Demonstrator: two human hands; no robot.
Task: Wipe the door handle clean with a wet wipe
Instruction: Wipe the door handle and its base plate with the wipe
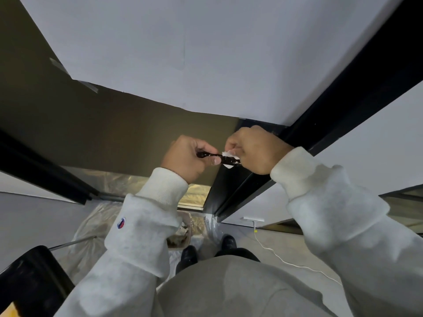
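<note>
**Mid-wipe: both hands on the door handle**

Looking down from the head camera, I see my left hand curled round the free end of a dark lever door handle, thumb on top, probably to steady it. My right hand pinches a white wet wipe wrapped against the handle's inner end, close to the black door edge. The two hands sit just beside each other, so only a short stretch of handle shows between them. For the wipe to travel further along the lever, I judge the left hand must give way. Black door frame crowds the right; pale wall lies open above. Below, my shoes stand near a white cable.
</note>
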